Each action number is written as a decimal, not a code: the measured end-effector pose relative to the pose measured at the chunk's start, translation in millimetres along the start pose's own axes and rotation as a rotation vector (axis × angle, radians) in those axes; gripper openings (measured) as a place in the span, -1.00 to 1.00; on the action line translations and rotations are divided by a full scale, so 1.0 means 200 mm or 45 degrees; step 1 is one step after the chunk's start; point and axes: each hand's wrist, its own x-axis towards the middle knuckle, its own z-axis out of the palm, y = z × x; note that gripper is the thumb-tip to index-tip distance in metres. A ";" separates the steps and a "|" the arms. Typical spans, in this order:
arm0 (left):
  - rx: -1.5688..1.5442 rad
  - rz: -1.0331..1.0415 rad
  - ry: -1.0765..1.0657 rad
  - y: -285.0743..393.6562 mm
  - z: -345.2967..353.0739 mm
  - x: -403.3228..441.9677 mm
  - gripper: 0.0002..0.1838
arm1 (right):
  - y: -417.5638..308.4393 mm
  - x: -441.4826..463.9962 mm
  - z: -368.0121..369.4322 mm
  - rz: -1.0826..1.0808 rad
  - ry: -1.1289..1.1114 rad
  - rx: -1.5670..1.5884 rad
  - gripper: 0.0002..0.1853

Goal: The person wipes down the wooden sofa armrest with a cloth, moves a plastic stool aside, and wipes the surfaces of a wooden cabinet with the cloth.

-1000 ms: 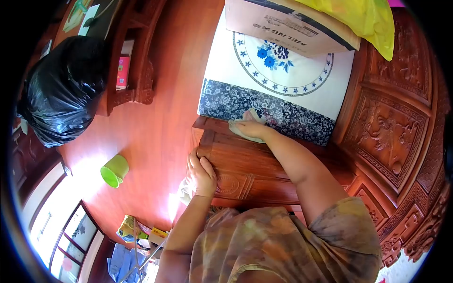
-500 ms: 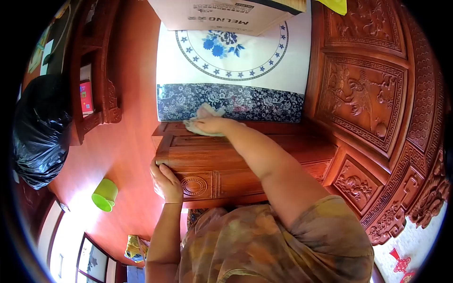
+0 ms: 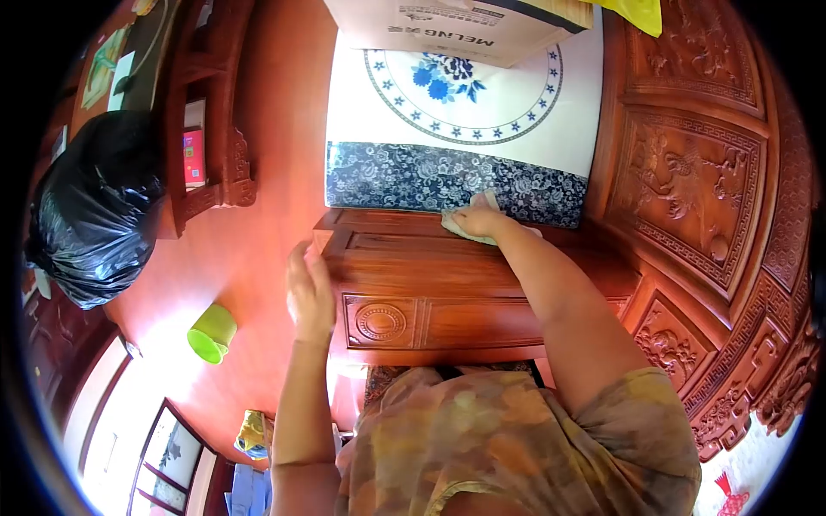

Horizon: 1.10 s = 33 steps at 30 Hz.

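My right hand [image 3: 478,218] presses a pale cloth [image 3: 461,227] at the line where the dark blue floral band [image 3: 387,176] of a mat meets bare wood. The wood belongs to a reddish-brown carved seat [image 3: 465,258] in front of me. Part of the cloth sticks out above the fingers and part lies beneath the hand. My left hand [image 3: 310,297] is beside the seat's left front corner, fingers stretched out, holding nothing; it looks slightly apart from the wood. Beyond the band, the mat [image 3: 361,103] is white with a blue flower circle.
A cardboard box [image 3: 447,30] stands on the mat's far part, with something yellow [image 3: 637,13] beside it. A carved wooden backrest [image 3: 688,181] rises on the right. On the left are a lime green bin [image 3: 212,334], a black plastic bag [image 3: 99,206] and a wooden cabinet [image 3: 211,103].
My right hand has slid the cloth rightward along the mat's front edge. My left hand has come off the seat's corner. The whole view has shifted slightly.
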 end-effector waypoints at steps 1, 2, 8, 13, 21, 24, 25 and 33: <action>0.013 0.023 -0.014 -0.02 0.05 0.03 -0.65 | -0.04 0.04 0.00 -0.099 -0.069 -0.031 -0.39; 0.037 0.072 -0.061 -0.03 0.10 0.06 -0.67 | -0.08 0.07 0.01 -0.198 -0.138 -0.062 -0.40; 0.262 0.020 -0.057 -0.01 0.16 0.07 -0.69 | -0.84 -0.03 -0.14 -0.764 -0.004 -0.121 -0.58; 0.264 -0.024 0.009 -0.01 0.17 0.05 -0.68 | -1.00 0.31 0.10 -1.004 -0.204 0.587 -0.50; 0.241 -0.051 -0.051 -0.01 0.16 0.06 -0.72 | -0.22 0.09 0.02 -0.665 -0.004 0.259 -0.37; 0.295 -0.080 -0.059 -0.01 0.17 0.06 -0.71 | -0.05 -0.06 -0.02 -0.383 0.078 0.256 -0.41; 0.289 -0.087 -0.051 -0.01 0.17 0.06 -0.71 | -0.02 -0.07 -0.04 -0.321 -0.008 0.148 -0.44; 0.323 -0.091 -0.044 0.01 0.16 0.06 -0.69 | -0.57 -0.12 -0.05 -1.010 0.299 0.035 -0.55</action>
